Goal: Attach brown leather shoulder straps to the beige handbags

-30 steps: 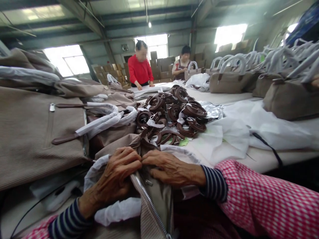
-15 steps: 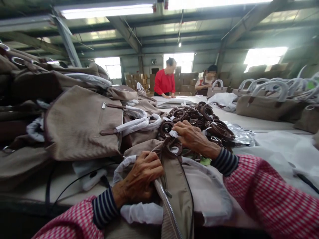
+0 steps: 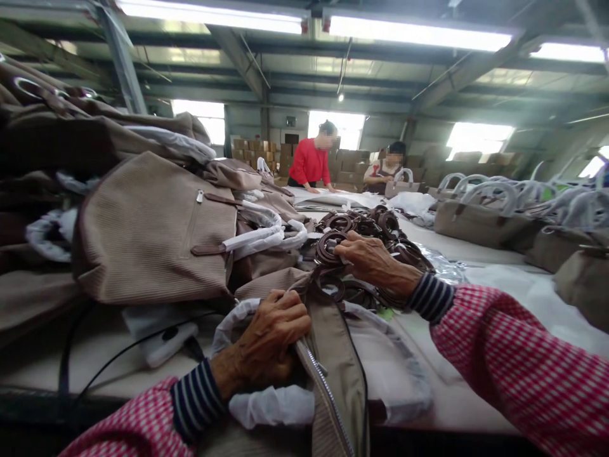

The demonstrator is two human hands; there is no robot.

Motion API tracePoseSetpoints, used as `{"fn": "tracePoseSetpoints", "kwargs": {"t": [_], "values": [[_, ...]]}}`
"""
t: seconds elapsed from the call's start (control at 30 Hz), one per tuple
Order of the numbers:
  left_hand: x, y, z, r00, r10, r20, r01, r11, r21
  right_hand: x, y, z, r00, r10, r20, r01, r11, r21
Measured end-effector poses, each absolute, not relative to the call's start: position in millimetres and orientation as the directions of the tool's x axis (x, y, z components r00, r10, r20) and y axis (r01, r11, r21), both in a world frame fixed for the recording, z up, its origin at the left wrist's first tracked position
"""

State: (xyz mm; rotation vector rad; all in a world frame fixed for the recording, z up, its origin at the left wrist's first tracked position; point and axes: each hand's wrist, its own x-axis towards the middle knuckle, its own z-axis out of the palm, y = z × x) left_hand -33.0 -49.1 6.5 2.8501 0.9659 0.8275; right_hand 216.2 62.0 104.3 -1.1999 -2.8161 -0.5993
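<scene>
In front of me lies a taupe ribbed handbag [image 3: 337,355] with its zipper undone and its lining showing. My left hand [image 3: 271,333] is closed on the bag's edge beside the zipper; its fingertips are partly hidden. White wrapping covers the bag's handle [image 3: 271,406] below that hand. Just beyond the bag, my right hand [image 3: 375,261] pinches a coiled brown strap [image 3: 328,249], which is upright above the strap pile [image 3: 380,219]. Another coiled strap [image 3: 332,287] sits at the far end of the bag's opening.
Stacked handbags [image 3: 157,228] rise on the left. A white device with a cable [image 3: 169,346] lies beneath them. More bags with wrapped handles [image 3: 485,222] stand at right, near clear plastic [image 3: 504,285]. Two people work across the table, one in a red top [image 3: 309,162].
My right hand has closed on a coiled strap and raised it slightly off the pile. My left hand keeps its place on the bag. The view has shifted a little.
</scene>
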Motion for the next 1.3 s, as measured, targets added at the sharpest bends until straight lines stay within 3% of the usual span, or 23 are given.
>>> {"fn": "tracePoseSetpoints", "kwargs": {"t": [0.17, 0.27, 0.43, 0.57, 0.8, 0.97, 1.1, 1.2, 1.3], "values": [[-30, -50, 8, 0.661, 0.573, 0.484, 0.558, -0.807, 0.194, 226, 58, 93, -0.673, 0.74, 0.006, 0.731, 0.664, 0.156], [-30, -51, 9, 0.655, 0.571, 0.495, 0.554, -0.808, 0.199, 230, 61, 85, -0.676, 0.735, 0.051, 0.736, 0.67, 0.094], [-31, -52, 11, 0.649, 0.578, 0.494, 0.57, -0.8, 0.187, 242, 39, 104, -0.64, 0.74, 0.207, 0.768, 0.619, 0.164], [-30, -52, 12, 0.651, 0.56, 0.512, 0.552, -0.813, 0.187, 258, -4, 102, -0.598, 0.735, 0.319, 0.797, 0.589, 0.136], [-29, -51, 14, 0.668, 0.553, 0.499, 0.542, -0.82, 0.184, 272, -63, 25, -0.677, 0.731, 0.085, 0.73, 0.682, -0.041], [-30, -50, 13, 0.676, 0.543, 0.499, 0.537, -0.826, 0.172, 291, -76, 37, -0.693, 0.69, 0.206, 0.658, 0.723, -0.208], [-30, -51, 13, 0.681, 0.534, 0.501, 0.528, -0.832, 0.169, 325, -79, 50, -0.513, 0.743, 0.429, 0.67, 0.66, -0.34], [-30, -51, 13, 0.678, 0.535, 0.503, 0.526, -0.832, 0.176, 348, -76, 48, -0.36, 0.831, 0.424, 0.676, 0.545, -0.496], [-30, -50, 11, 0.679, 0.529, 0.51, 0.52, -0.836, 0.174, 349, -78, 44, -0.309, 0.864, 0.398, 0.66, 0.496, -0.564]]}}
